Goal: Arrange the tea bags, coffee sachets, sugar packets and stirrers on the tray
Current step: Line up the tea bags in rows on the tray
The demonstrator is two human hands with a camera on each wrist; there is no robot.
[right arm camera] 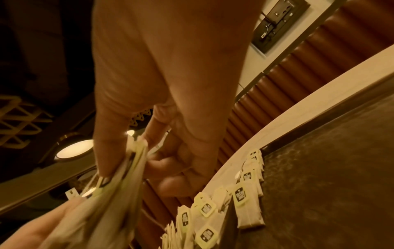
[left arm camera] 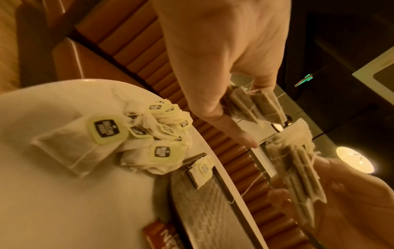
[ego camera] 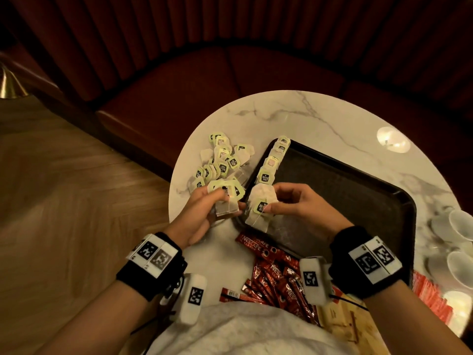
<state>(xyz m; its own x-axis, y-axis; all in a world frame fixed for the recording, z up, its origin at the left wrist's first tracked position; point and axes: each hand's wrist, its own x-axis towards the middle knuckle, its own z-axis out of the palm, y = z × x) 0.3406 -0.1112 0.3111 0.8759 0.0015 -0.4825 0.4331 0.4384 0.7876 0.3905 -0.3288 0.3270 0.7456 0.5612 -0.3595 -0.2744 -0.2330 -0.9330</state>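
Observation:
A black tray [ego camera: 345,190] lies on the round marble table [ego camera: 294,116]. Along its left rim runs a row of tea bags [ego camera: 271,162] with yellow-green tags, also visible in the right wrist view as a row of tea bags [right arm camera: 247,198]. A loose heap of tea bags [ego camera: 222,162] lies left of the tray; the same heap of tea bags [left arm camera: 153,134] shows in the left wrist view. My left hand [ego camera: 204,208] pinches a small bunch of tea bags [left arm camera: 251,106]. My right hand [ego camera: 289,203] grips another bunch of tea bags [ego camera: 259,208] over the tray's near left corner.
Red coffee sachets [ego camera: 276,275] lie in a heap near the table's front edge. Red-and-white packets [ego camera: 432,298] and brown packets [ego camera: 343,324] lie at the front right. White cups [ego camera: 458,226] stand at the right edge. A dark red booth seat [ego camera: 204,80] curves behind.

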